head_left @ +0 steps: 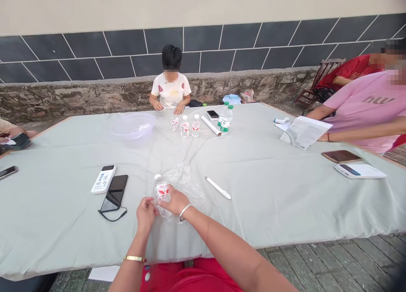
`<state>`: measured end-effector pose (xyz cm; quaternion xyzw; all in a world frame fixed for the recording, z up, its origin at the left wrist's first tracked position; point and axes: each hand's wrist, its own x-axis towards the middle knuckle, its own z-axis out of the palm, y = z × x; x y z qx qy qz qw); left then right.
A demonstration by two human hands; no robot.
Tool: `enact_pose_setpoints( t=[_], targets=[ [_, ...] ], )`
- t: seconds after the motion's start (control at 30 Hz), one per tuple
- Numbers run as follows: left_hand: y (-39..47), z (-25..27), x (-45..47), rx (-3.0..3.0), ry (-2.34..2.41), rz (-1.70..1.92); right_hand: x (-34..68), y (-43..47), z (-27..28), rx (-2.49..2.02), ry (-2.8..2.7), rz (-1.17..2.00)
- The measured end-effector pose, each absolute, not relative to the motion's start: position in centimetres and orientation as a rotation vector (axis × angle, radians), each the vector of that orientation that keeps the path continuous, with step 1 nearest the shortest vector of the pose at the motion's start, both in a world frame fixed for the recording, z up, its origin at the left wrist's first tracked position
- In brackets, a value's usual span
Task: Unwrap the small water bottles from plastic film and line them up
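A small clear water bottle [163, 192] with a white cap and a red-and-white label is near the table's front edge, tilted slightly. My right hand [176, 201] is wrapped round its right side. Close by on the left, my left hand [146, 212] has its fingers curled together by the lower part of the bottle; what they pinch, if anything, is too small to make out. Crumpled clear plastic film [188, 184] spreads on the cloth behind and under the bottle.
A white pen [218, 188] lies to the right, a black phone [114, 193] and a white power bank [104, 179] to the left. Farther back are a clear basin [135, 127], small bottles [185, 128], a white roll [211, 125] and green-capped bottles [226, 120]. Other people sit round the table.
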<state>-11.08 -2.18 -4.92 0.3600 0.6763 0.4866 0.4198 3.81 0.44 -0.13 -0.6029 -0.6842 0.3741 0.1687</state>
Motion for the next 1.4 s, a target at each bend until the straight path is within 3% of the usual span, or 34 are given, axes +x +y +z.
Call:
enact_pose_setpoints(
  t=[0.1,0.33,0.57,0.73,1.0,1.27,1.4],
  targets=[
    [-2.2,-4.3,-11.6,0.833,1.645,1.310,4.2,1.9,-0.4,-1.788,-1.831,1.197],
    [-1.6,-3.3,-10.9,0.913,1.511,1.314,4.5,3.9,-1.2,-1.886,-1.786,1.043],
    [-1.9,-4.9,-15.7,0.791,1.722,1.170,8.8,4.2,-1.9,-1.497,-1.091,1.489],
    [-2.2,-3.5,-15.9,1.039,1.878,0.914,10.5,4.0,-3.0,-1.259,-1.168,1.062],
    [-1.3,-2.4,-15.9,1.554,2.315,0.440,10.7,3.7,-3.2,-1.553,-1.237,0.612],
    [-1.8,-1.5,-17.6,1.515,2.236,0.417,11.3,4.5,-3.0,-1.653,-1.332,0.401],
    [-1.9,0.9,-18.7,1.255,1.947,0.742,11.9,4.6,-3.1,-1.675,-1.350,0.421]
  ],
)
